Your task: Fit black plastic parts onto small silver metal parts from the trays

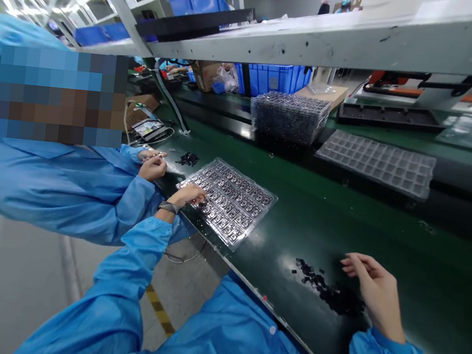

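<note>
My left hand (188, 195), with a banded bracelet at the wrist, is over the near left part of a clear plastic tray (268, 198). Its fingers are closed at the small metal parts (230, 233) that fill the tray in rows; what they pinch, if anything, is too small to make out. Beside a loose pile of small flat black pieces (339, 299), my right hand (378, 288) hovers above the green table. Its thumb and fingers are drawn together, and whatever sits between the tips is not visible.
On my left, a co-worker in blue (59, 188) handles small parts near another black pile (188, 159). Behind stand stacked clear trays (289, 118), a tray with open compartments (377, 161), a black tray (390, 117) and a blue crate (272, 79). A shelf (336, 42) overhangs the table.
</note>
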A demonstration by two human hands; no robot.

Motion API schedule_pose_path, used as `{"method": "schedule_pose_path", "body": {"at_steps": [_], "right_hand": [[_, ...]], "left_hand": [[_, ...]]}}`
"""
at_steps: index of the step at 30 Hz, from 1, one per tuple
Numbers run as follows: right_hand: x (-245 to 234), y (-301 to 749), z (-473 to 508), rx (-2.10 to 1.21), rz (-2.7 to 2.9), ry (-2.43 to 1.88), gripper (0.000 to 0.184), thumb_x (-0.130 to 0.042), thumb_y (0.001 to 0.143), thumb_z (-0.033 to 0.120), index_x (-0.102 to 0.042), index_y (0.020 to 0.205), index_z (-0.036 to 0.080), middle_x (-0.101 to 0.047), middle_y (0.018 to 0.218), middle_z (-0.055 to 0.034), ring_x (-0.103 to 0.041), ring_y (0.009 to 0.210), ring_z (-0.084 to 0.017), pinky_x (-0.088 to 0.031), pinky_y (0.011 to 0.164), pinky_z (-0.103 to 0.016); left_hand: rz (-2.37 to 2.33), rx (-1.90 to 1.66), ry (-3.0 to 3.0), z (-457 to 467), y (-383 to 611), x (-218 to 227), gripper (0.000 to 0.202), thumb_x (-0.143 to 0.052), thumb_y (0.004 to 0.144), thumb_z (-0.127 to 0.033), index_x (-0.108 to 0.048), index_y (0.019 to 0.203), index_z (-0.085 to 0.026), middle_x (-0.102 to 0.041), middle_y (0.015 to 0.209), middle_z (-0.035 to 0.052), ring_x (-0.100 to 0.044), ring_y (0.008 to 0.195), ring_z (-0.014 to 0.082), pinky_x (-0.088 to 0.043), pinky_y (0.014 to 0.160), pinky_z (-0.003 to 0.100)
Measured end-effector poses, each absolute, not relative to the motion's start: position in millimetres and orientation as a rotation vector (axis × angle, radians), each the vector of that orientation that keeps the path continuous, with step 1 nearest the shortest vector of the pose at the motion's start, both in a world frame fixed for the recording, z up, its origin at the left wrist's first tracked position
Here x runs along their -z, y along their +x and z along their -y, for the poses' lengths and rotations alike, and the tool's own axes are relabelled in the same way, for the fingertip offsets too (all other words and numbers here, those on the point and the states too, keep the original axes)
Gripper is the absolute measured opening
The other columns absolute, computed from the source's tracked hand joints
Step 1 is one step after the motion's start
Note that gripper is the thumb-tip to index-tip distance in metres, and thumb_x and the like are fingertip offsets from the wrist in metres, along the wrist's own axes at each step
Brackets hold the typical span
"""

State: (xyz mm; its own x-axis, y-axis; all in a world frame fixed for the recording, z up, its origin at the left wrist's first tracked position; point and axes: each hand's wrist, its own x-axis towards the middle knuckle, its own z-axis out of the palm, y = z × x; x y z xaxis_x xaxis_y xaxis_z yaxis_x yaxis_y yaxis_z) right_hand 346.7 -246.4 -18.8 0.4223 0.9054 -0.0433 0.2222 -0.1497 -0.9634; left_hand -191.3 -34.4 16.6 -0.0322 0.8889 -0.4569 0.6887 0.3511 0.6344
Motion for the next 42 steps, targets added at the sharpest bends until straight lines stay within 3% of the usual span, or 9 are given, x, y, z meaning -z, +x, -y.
{"method": "schedule_pose_path", "body": {"at_steps": [8, 11, 16, 23, 27, 31, 36, 42], "right_hand": [[18, 349, 248, -0.825, 1.021, -1.642, 0.049, -0.074, 0.078, 0.063, -0.075, 0.089, 0.015, -0.076, 0.080, -0.0127, -0.069, 0.069, -0.024, -0.057, 0.062, -0.033], [19, 351, 248, -0.823, 1.012, -1.642, 0.050, -0.074, 0.077, 0.064, -0.075, 0.088, 0.015, -0.076, 0.079, -0.0126, -0.068, 0.068, -0.023, -0.057, 0.061, -0.033], [19, 350, 247, -0.849, 1.014, -1.644, 0.052, -0.075, 0.076, 0.066, -0.076, 0.087, 0.015, -0.076, 0.079, -0.0130, -0.068, 0.067, -0.023, -0.057, 0.060, -0.033], [19, 350, 247, -0.850, 1.029, -1.638, 0.050, -0.075, 0.076, 0.065, -0.076, 0.087, 0.016, -0.076, 0.079, -0.0128, -0.069, 0.067, -0.024, -0.057, 0.060, -0.033], [19, 351, 247, -0.859, 1.033, -1.642, 0.051, -0.076, 0.075, 0.065, -0.076, 0.088, 0.015, -0.076, 0.080, -0.0127, -0.069, 0.067, -0.024, -0.057, 0.060, -0.033], [14, 348, 247, -0.863, 1.018, -1.664, 0.052, -0.076, 0.073, 0.066, -0.075, 0.086, 0.016, -0.076, 0.078, -0.0127, -0.068, 0.067, -0.024, -0.057, 0.060, -0.034], [14, 347, 246, -0.861, 1.014, -1.672, 0.053, -0.076, 0.073, 0.067, -0.075, 0.087, 0.016, -0.076, 0.079, -0.0124, -0.069, 0.068, -0.024, -0.057, 0.061, -0.033], [21, 351, 247, -0.842, 1.035, -1.648, 0.052, -0.075, 0.076, 0.066, -0.075, 0.087, 0.015, -0.076, 0.079, -0.0130, -0.069, 0.067, -0.024, -0.058, 0.060, -0.033]], "left_hand": [[-1.536, -0.235, 1.094, 19, -194, -20, 0.020, -0.053, 0.090, -0.028, -0.052, 0.073, -0.018, -0.027, 0.053, -0.0069, -0.020, 0.037, 0.0068, -0.025, 0.037, 0.017], [-1.509, -0.209, 1.085, 16, -197, -22, 0.019, -0.050, 0.090, -0.026, -0.047, 0.073, -0.019, -0.023, 0.054, -0.0077, -0.017, 0.038, 0.0069, -0.025, 0.036, 0.016], [-1.571, -0.139, 1.135, 7, -197, -22, 0.021, -0.059, 0.087, -0.034, -0.056, 0.074, -0.017, -0.032, 0.052, -0.0054, -0.023, 0.037, 0.0070, -0.026, 0.036, 0.018], [-1.831, -0.017, 1.388, -2, -191, -20, 0.036, -0.068, 0.080, -0.049, -0.063, 0.067, -0.017, -0.061, 0.057, 0.0073, -0.052, 0.046, 0.0154, -0.039, 0.046, 0.026], [-1.985, 0.050, 1.665, -1, -190, -24, 0.034, -0.071, 0.077, -0.044, -0.062, 0.059, -0.017, -0.064, 0.060, 0.0089, -0.065, 0.065, 0.0235, -0.045, 0.059, 0.028], [-2.089, 0.079, 1.921, -6, -187, -30, 0.030, -0.074, 0.075, -0.042, -0.065, 0.060, -0.018, -0.066, 0.065, 0.0093, -0.068, 0.083, 0.0274, -0.045, 0.068, 0.027], [-2.049, 0.110, 2.131, -18, -172, -28, 0.018, -0.070, 0.078, -0.035, -0.076, 0.080, -0.019, -0.075, 0.085, 0.0102, -0.070, 0.091, 0.0247, -0.045, 0.073, 0.024], [-2.014, 0.159, 2.256, -24, -159, -21, 0.016, -0.069, 0.073, -0.024, -0.077, 0.085, -0.017, -0.076, 0.092, 0.0148, -0.071, 0.096, 0.0290, -0.048, 0.078, 0.027]]}}
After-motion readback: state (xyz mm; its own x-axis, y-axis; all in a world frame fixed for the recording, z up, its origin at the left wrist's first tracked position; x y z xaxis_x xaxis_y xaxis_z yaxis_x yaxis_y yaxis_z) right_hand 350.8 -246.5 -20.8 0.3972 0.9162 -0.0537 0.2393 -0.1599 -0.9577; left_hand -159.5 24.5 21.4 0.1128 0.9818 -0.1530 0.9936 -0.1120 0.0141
